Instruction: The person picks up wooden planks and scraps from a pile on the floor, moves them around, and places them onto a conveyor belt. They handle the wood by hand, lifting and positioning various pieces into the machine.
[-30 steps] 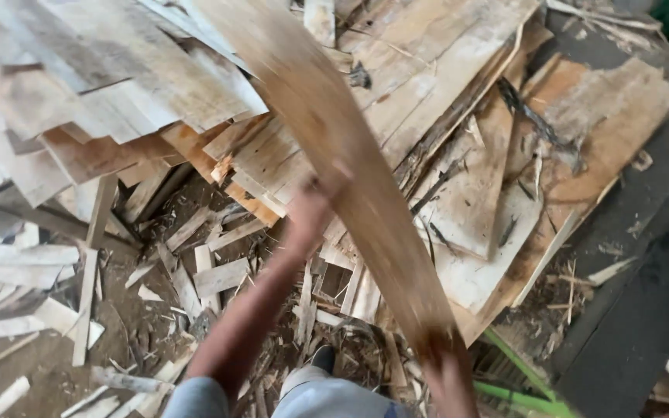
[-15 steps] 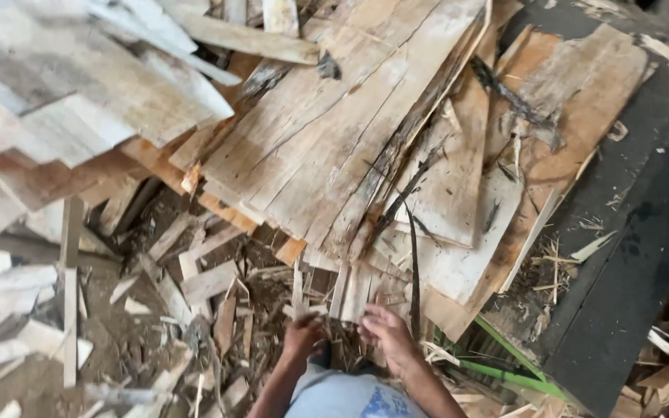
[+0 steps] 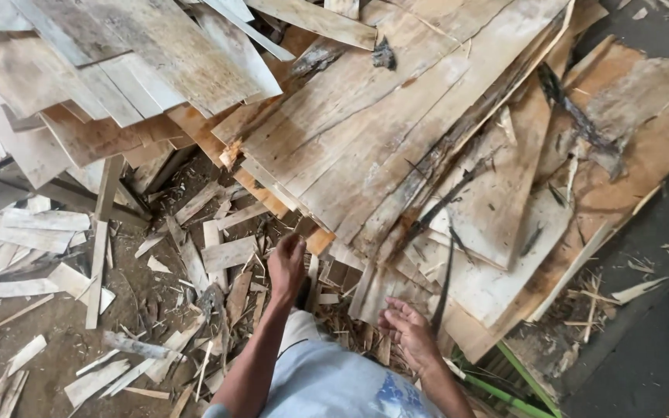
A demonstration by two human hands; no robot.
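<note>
A big stack of thin wooden veneer sheets (image 3: 396,131) slopes down toward me, pale and brown with dark bark streaks. My left hand (image 3: 286,265) reaches forward just below the stack's near edge, fingers loosely curled and holding nothing, close to a small orange-brown end piece (image 3: 320,241). My right hand (image 3: 406,329) hovers palm up with fingers spread, right under the frayed lower ends of the sheets (image 3: 373,290). Neither hand grips any wood.
Broken strips and splinters (image 3: 187,263) litter the dirt floor on the left. Another pile of grey boards (image 3: 102,70) lies at the upper left. A dark slab (image 3: 652,325) runs along the right, with green rods (image 3: 505,387) beside it.
One second ago my hands swung a long veneer sheet onto the stack. It now lies there, and both hands have dropped back empty to the stack's near edge.
</note>
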